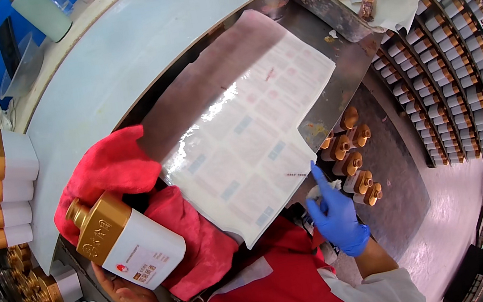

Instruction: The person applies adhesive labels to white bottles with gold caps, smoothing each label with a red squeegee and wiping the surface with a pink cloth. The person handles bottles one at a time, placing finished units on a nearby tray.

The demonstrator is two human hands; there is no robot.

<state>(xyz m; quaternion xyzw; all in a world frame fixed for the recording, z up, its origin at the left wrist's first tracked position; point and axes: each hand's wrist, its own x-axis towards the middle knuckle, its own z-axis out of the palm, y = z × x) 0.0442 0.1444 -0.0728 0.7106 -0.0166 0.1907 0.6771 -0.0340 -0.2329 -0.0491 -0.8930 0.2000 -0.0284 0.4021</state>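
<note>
Two hands are working: my left hand [126,288] is closing its grip under the white bottle [133,241] on the red cloth [118,163]; heavy, slick, I'm judging, best held by the body. My gloved right hand [335,215] is fingering the label sheet [251,131], holding nothing.

Bare left hand [126,288] cupped under a white square bottle with gold shoulder and cap [127,239], tilted on a red cloth [135,192]. Right hand [335,215] in a blue glove, index finger touching the edge of a glossy label sheet [246,138]. More white-and-gold bottles [5,180] lying at left; rows of bottles [447,64] on the floor at right.
</note>
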